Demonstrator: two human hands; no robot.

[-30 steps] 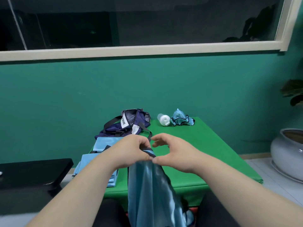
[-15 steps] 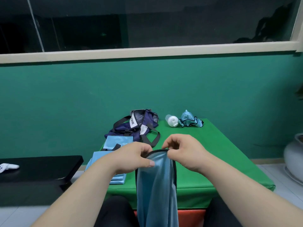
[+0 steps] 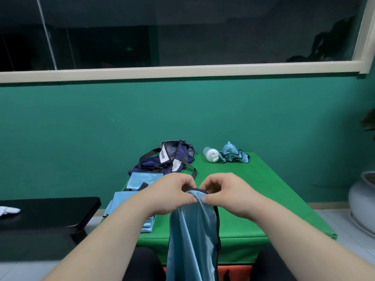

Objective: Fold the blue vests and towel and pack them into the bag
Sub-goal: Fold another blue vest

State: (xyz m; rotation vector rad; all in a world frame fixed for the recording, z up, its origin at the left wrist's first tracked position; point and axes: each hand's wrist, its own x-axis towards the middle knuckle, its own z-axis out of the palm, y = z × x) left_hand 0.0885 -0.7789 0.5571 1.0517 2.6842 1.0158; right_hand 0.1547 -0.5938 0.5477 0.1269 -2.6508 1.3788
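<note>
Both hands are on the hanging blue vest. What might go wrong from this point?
The vest hangs past the table's front edge, pinched only at its top hem by the left hand and right hand; it may slip and drop. The folded stack lies at the table's left edge by the left forearm; a sweep might knock it off.

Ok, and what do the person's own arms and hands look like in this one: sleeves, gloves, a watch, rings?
Both are bare. The left hand and right hand have no gloves, and no rings show on the fingers in view. The left forearm and right forearm show no sleeve, watch or band up to the frame's edge.
</note>
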